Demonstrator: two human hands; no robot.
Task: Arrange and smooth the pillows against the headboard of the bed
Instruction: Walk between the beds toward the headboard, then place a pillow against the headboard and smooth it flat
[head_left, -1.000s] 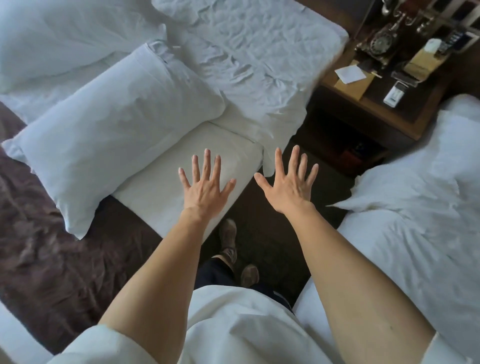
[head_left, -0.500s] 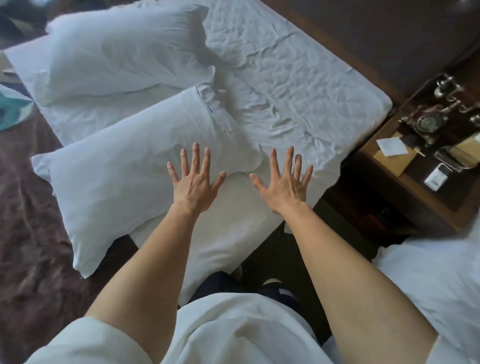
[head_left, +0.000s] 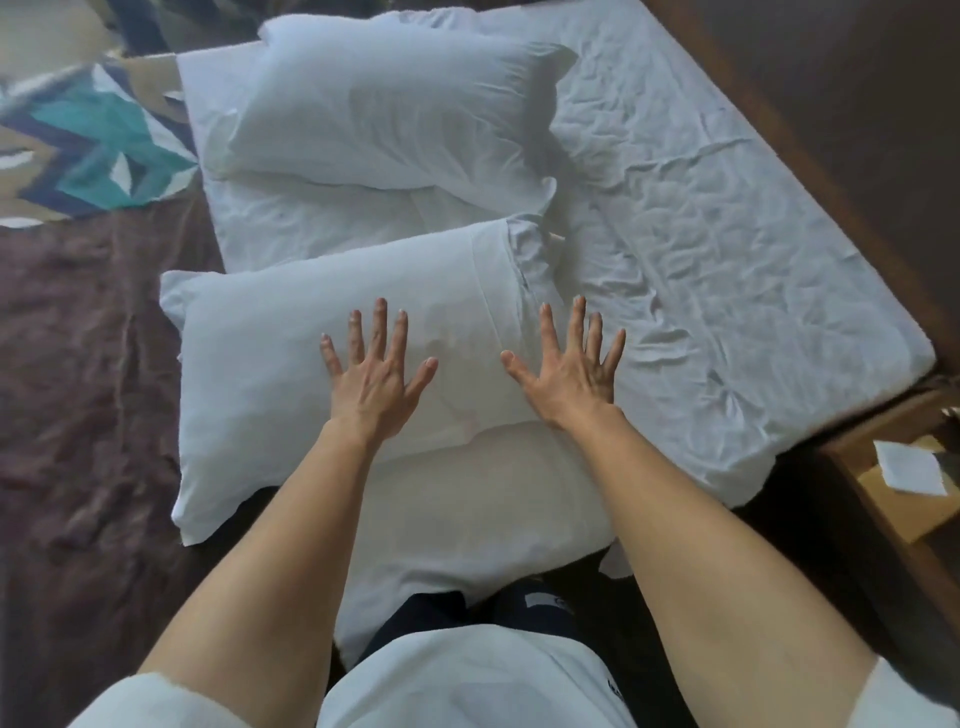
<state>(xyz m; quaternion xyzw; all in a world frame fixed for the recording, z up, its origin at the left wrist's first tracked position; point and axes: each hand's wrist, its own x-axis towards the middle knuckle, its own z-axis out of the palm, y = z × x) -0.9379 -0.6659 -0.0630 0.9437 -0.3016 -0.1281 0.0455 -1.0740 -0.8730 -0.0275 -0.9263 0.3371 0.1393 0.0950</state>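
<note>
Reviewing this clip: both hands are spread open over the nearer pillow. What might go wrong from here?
1. The near pillow overhangs the mattress edge toward the person; a push from the left hand could tip its corner onto the dark bedspread.
2. Its open, bunched end lies by the right hand; sliding may ruck the case further.
3. Both pillows, including the far pillow, lie far from the headboard; dragging them could worsen the wrinkled sheet.
</note>
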